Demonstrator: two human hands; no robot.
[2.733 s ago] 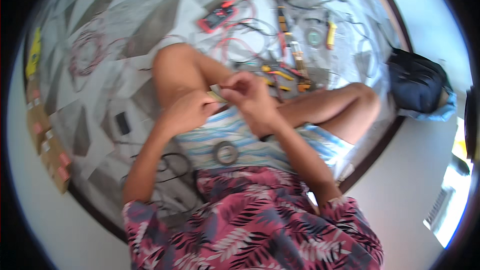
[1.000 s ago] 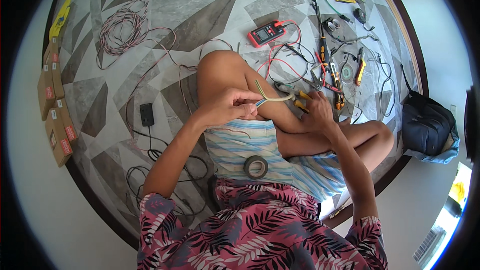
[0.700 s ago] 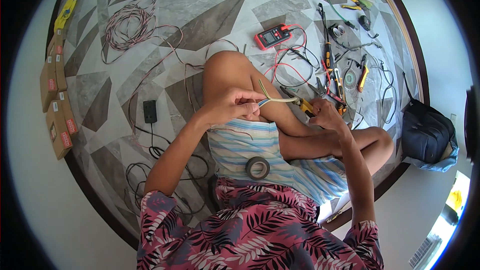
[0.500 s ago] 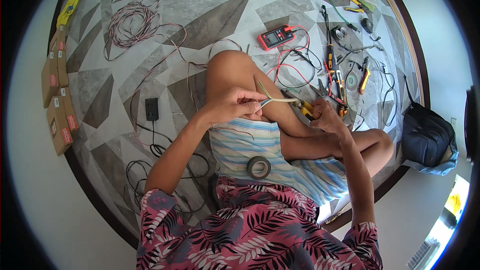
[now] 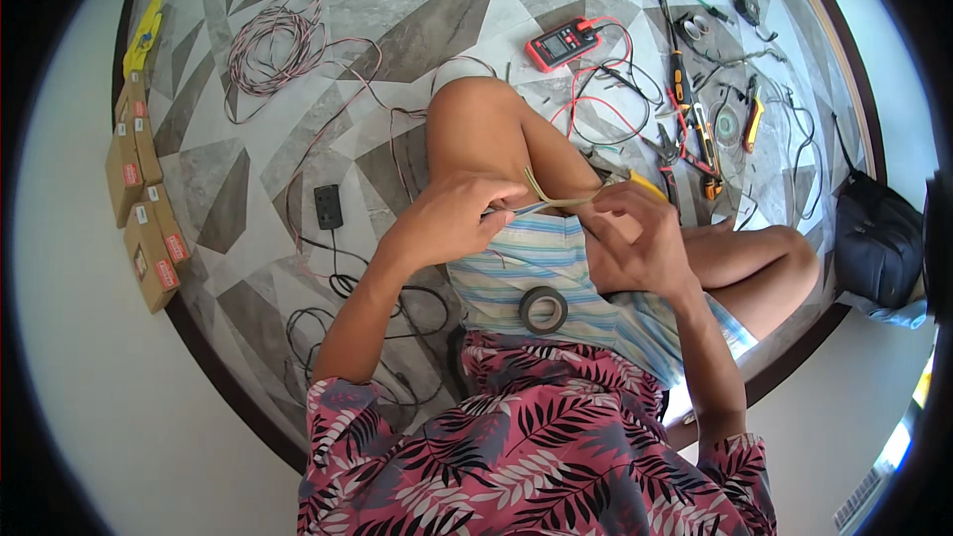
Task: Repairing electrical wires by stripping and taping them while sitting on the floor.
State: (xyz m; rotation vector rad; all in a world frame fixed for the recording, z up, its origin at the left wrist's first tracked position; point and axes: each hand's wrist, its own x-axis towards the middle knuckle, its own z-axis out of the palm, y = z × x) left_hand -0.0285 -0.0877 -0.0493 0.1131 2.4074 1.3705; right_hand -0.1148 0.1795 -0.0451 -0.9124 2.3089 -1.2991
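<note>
Above my lap, my left hand (image 5: 452, 218) pinches the blue wire end of an electrical cable (image 5: 568, 202). A green-yellow wire (image 5: 537, 186) stands up from the split end, between my two hands. My right hand (image 5: 640, 233) has its fingertips closed on the cable's pale sheath, palm turned down. Just beyond its knuckles are pliers with yellow handles (image 5: 645, 182), partly covered by that hand. A roll of dark tape (image 5: 543, 310) rests on my striped shorts.
A red multimeter (image 5: 562, 45) with leads lies ahead. Several tools, including a yellow cutter knife (image 5: 753, 123), and wire scraps spread to the right. To the left are a wire coil (image 5: 273, 52), a black socket block (image 5: 327, 206) and cardboard boxes (image 5: 149, 243). A black bag (image 5: 879, 243) stands far right.
My right hand has let go of the yellow-handled pliers and moved in to grip the cable. My left hand keeps its pinch on the wires. The whole view has shifted slightly.
</note>
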